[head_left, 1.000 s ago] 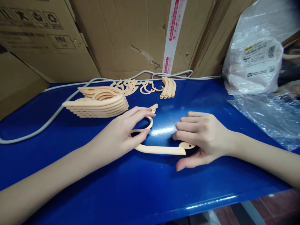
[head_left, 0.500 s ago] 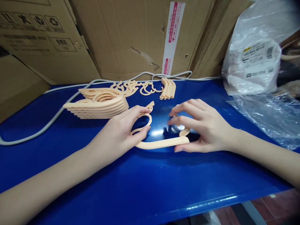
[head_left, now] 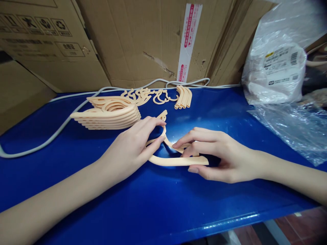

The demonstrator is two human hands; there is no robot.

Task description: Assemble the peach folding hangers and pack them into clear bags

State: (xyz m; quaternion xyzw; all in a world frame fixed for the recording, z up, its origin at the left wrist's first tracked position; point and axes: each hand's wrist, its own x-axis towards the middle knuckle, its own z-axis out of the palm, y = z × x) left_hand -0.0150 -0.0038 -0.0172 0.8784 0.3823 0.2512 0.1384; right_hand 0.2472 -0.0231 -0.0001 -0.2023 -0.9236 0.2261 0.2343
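Observation:
A beige plastic folding hanger (head_left: pixel 176 161) lies low over the blue tabletop, between my two hands. My left hand (head_left: pixel 133 146) is closed on its ring-shaped middle, with thumb and forefinger pinching the rim. At the other end my right hand (head_left: pixel 222 154) has its fingers bent over the hanger's curved parts, thumb under the long arm's tip. A thin curved piece (head_left: pixel 168 143) runs from the ring toward my right fingertips, which partly cover it. Left of my hands stands a stack of similar hanger bodies (head_left: pixel 109 119).
Behind lie loose beige hooks (head_left: pixel 139 96) and a group of curved arms (head_left: pixel 184 97). A white cable (head_left: pixel 57 131) loops along the back and left. Cardboard boxes (head_left: pixel 143 41) wall off the rear; plastic-wrapped rolls (head_left: pixel 276 71) and clear film (head_left: pixel 288 126) sit right.
My right hand has moved down and toward the left, its fingers reaching in over the hanger. The curved piece now meets the ring. My left hand stays almost where it was.

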